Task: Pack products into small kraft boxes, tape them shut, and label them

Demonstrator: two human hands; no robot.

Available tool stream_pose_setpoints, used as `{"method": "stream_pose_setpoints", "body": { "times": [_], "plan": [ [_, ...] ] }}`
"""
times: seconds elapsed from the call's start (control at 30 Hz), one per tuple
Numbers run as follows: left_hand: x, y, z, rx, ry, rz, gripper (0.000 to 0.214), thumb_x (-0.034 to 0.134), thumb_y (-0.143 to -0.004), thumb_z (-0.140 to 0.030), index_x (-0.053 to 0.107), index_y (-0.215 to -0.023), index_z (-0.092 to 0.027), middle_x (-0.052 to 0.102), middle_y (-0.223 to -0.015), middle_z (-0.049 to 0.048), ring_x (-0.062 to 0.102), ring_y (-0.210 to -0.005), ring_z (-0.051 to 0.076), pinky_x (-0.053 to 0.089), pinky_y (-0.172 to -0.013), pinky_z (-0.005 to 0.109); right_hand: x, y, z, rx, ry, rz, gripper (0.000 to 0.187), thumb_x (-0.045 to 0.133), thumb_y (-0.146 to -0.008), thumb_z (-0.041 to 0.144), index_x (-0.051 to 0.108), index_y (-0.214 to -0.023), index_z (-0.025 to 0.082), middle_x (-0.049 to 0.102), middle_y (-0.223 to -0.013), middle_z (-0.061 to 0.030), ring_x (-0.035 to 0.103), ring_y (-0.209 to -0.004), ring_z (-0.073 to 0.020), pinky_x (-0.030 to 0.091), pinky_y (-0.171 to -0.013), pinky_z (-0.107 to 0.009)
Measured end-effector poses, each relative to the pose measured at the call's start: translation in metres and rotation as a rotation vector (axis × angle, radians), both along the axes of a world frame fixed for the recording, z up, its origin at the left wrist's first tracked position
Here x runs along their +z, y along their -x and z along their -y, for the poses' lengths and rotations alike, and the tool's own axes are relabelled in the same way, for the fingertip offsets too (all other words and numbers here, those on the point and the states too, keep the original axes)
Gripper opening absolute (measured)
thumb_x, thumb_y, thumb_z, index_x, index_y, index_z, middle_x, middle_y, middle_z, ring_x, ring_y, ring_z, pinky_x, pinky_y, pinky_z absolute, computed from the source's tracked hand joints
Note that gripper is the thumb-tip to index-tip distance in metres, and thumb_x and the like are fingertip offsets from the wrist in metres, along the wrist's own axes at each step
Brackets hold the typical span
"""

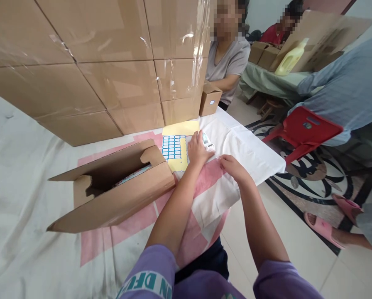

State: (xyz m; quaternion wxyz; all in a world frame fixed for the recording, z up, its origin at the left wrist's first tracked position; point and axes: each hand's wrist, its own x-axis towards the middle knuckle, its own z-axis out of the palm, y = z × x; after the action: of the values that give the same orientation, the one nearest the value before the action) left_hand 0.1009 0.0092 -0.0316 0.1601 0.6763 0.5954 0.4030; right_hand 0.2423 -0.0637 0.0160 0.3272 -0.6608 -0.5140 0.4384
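Note:
My left hand (197, 149) is at the table's right part, its fingers and thumb bent around a small white object (208, 143) with a grey-green patch; its kind I cannot make out. To the right, my right hand (233, 167) is closed, thumb and fingertips together just above the cloth, and what they pinch, if anything, is too small to see. Left of my left hand lies a sheet of blue-bordered labels (173, 147) on yellow backing. An open cardboard box (136, 189) lies beside it, flaps toward the left, with a flat colourful item (131, 176) partly visible inside.
Taped cardboard boxes (117, 87) are stacked along the table's back. A small labelled carton (210, 99) stands at their right end, near a seated person in grey. The white tablecloth (257, 151) ends at right; beyond are a red chair (310, 126) and a yellow bottle (292, 58).

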Motion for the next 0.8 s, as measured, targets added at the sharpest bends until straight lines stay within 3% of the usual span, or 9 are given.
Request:
{"method": "stream_pose_setpoints", "body": {
  "times": [0.23,0.57,0.67,0.8],
  "plan": [
    [-0.001,0.000,0.000,-0.007,-0.006,-0.006,0.105,0.084,-0.067,-0.035,0.030,-0.156,-0.022,0.037,-0.166,0.0161,0.040,-0.151,0.034,0.034,-0.124,0.048,0.022,0.001,0.001,0.002,-0.074,0.004,0.017,0.050,-0.082,0.023,0.050,-0.065,0.020,0.047,-0.059,0.0029,0.043,-0.059,-0.0119,0.032,-0.057,-0.026],
    [0.000,0.000,0.000,-0.004,0.012,0.001,0.107,0.086,-0.066,-0.039,0.031,-0.157,-0.025,0.037,-0.166,0.0146,0.039,-0.152,0.035,0.033,-0.124,0.048,0.007,-0.002,0.008,-0.030,0.008,0.270,0.028,0.059,-0.084,0.033,0.052,-0.060,0.021,0.053,-0.058,-0.0001,0.049,-0.061,-0.0155,0.035,-0.059,-0.029],
    [0.002,0.000,0.001,-0.007,0.020,-0.006,0.108,0.087,-0.065,-0.039,0.031,-0.157,-0.024,0.037,-0.166,0.0144,0.039,-0.152,0.034,0.032,-0.125,0.048,0.020,-0.001,0.008,-0.089,-0.006,0.391,0.027,0.066,-0.082,0.038,0.057,-0.061,0.021,0.058,-0.061,-0.0025,0.053,-0.065,-0.0179,0.035,-0.060,-0.030],
    [0.005,0.001,0.002,-0.004,0.036,-0.017,0.109,0.088,-0.065,-0.038,0.030,-0.157,-0.026,0.036,-0.167,0.0136,0.037,-0.153,0.033,0.032,-0.125,0.047,0.045,-0.006,0.010,-0.142,-0.057,0.571,0.047,0.058,-0.089,0.052,0.048,-0.052,0.023,0.052,-0.055,-0.0030,0.048,-0.059,-0.0175,0.032,-0.059,-0.032]
  ]
}}
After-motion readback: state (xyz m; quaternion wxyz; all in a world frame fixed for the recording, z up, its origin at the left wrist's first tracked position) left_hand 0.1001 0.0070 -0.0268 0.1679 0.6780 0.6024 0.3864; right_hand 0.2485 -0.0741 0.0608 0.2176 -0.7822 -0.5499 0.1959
